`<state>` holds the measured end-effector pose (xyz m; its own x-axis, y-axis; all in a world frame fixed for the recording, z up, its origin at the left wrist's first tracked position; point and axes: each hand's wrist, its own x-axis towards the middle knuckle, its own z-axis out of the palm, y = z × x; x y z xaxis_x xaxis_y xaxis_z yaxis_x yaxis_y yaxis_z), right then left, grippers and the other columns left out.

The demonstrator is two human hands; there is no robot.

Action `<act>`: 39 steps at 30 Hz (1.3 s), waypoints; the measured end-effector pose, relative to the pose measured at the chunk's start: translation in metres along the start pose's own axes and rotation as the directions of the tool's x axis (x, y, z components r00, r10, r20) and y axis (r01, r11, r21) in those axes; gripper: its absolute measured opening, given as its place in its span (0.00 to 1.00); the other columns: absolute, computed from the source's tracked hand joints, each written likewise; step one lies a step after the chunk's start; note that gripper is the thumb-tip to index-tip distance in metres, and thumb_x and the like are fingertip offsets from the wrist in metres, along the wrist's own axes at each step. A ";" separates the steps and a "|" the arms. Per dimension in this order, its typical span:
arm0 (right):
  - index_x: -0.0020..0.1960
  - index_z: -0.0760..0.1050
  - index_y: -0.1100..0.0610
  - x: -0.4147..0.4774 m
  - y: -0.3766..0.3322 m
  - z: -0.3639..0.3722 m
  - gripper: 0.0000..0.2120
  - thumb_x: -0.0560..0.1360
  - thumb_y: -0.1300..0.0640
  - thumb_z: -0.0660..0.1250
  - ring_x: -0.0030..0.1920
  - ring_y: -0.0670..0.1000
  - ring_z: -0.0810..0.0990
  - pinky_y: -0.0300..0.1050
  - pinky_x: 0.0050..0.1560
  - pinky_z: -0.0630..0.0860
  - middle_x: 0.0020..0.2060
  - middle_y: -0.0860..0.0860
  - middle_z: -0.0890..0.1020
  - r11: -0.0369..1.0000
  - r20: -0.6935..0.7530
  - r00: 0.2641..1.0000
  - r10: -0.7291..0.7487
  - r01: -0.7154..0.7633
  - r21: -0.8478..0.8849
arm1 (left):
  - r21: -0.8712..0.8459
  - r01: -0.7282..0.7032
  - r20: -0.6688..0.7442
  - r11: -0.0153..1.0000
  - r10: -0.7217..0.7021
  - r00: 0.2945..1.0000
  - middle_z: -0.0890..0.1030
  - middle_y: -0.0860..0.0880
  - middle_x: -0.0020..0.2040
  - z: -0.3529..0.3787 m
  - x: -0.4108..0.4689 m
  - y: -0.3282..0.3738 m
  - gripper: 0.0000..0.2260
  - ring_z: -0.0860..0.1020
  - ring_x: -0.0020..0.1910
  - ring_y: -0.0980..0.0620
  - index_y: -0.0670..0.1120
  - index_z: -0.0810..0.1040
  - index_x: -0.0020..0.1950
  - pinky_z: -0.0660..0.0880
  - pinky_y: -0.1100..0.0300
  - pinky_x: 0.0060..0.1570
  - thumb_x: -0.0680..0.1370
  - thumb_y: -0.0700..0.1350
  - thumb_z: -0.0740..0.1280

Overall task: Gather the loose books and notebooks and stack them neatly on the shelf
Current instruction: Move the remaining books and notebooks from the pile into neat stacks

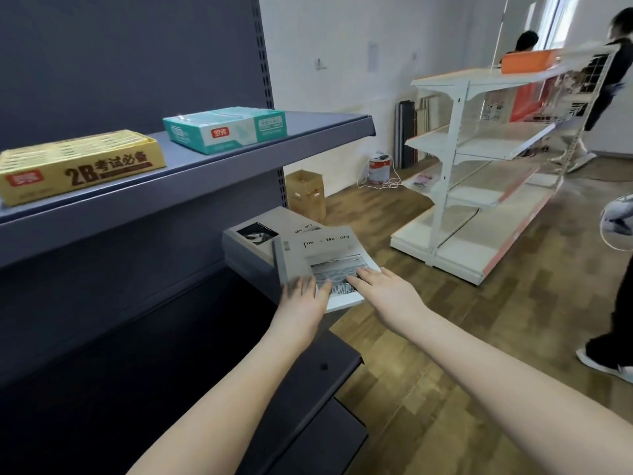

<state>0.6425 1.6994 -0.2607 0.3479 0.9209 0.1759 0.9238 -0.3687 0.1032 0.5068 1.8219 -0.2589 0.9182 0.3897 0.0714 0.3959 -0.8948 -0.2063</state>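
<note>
Grey book [322, 250] lies askew on top of the book stack [246, 248] at the far end of the dark shelf [205, 354] — left hand [301, 299] and right hand [383, 289] rest flat on its near cover, fingers straight, gripping nothing

Left hand [302, 298] and right hand [385, 290] lie flat on the top grey book [325, 257], fingers straight. The book sits skewed on a stack of similar books [251, 246] in the dark shelf unit [137, 63], its near corner overhanging. Upper shelf [178, 197] holds a yellow box [78, 164] and a teal box [226, 130]. White shelving unit [479, 173] stands on the wood floor [445, 337].
</note>
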 end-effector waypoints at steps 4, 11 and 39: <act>0.77 0.51 0.54 0.021 0.007 0.006 0.33 0.75 0.70 0.56 0.75 0.50 0.55 0.47 0.73 0.50 0.76 0.54 0.57 1.000 0.007 1.000 -0.020 0.020 0.008 | -0.035 0.052 0.032 0.998 -0.051 0.998 0.53 0.41 0.77 0.003 0.017 -0.004 0.31 0.52 0.75 0.42 0.45 0.48 0.77 0.51 0.43 0.73 0.78 0.36 0.60; 0.75 0.55 0.57 0.069 0.010 0.021 0.26 0.79 0.63 0.54 0.75 0.52 0.56 0.51 0.73 0.52 0.75 0.52 0.59 1.000 0.008 1.000 -0.006 0.006 0.025 | -0.094 0.154 0.051 0.984 -0.149 0.987 0.53 0.42 0.77 0.008 0.046 -0.025 0.28 0.51 0.76 0.45 0.43 0.50 0.77 0.48 0.53 0.74 0.78 0.38 0.56; 0.76 0.38 0.62 0.195 0.017 0.039 0.46 0.72 0.45 0.63 0.76 0.54 0.39 0.48 0.76 0.42 0.76 0.57 0.41 0.981 0.224 0.966 -0.126 0.088 0.171 | -0.075 0.365 0.044 0.928 -0.362 0.931 0.81 0.33 0.51 0.044 0.127 -0.052 0.38 0.82 0.49 0.38 0.35 0.80 0.55 0.79 0.48 0.48 0.69 0.65 0.49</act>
<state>0.7322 1.8773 -0.2634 0.2559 0.9647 -0.0626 0.9645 -0.2592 -0.0502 0.6022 1.9273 -0.2817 0.7106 0.6966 0.0985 0.7035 -0.7046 -0.0923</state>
